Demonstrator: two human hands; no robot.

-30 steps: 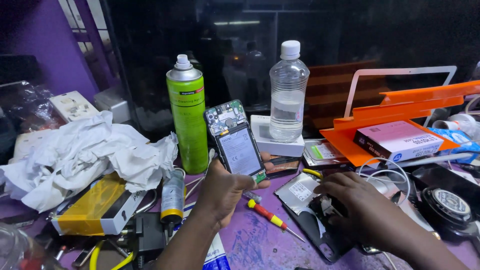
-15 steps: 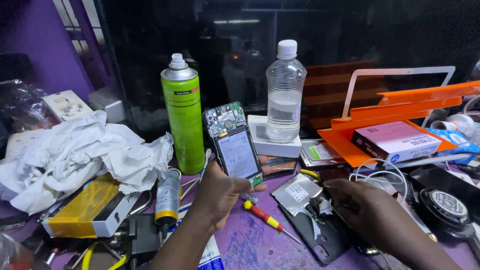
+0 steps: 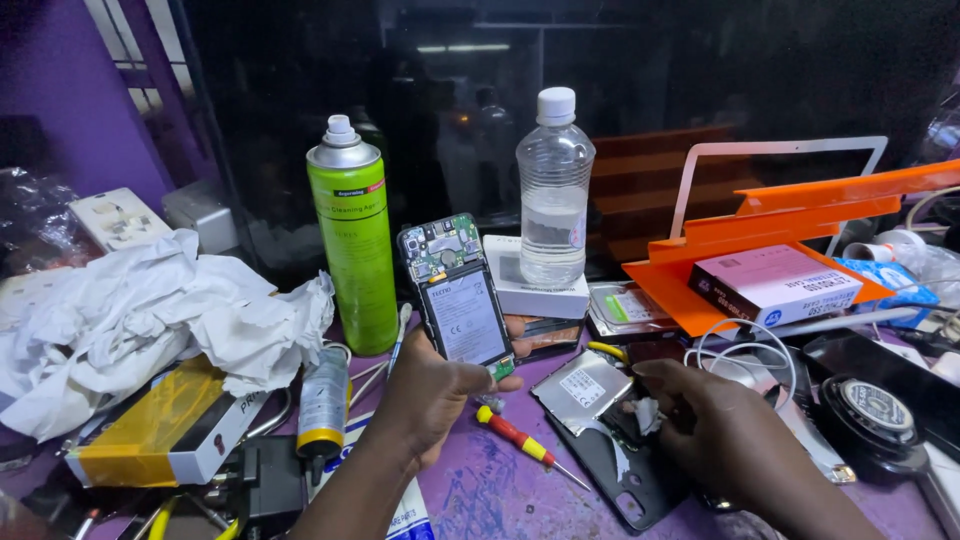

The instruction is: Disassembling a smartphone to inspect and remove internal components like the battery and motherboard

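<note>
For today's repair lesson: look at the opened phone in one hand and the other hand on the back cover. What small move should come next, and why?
Probably lift the bit of white tissue clear of the back cover. The right hand already pinches it there, beside the loose metal plate, while the left hand holds the opened phone upright, circuit board exposed, so the cover looks like the part being cleaned.

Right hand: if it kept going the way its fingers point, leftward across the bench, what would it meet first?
Probably the silvery metal plate just ahead of the right hand; its fingertips are already near the plate's edge, though depth is unclear.
</note>
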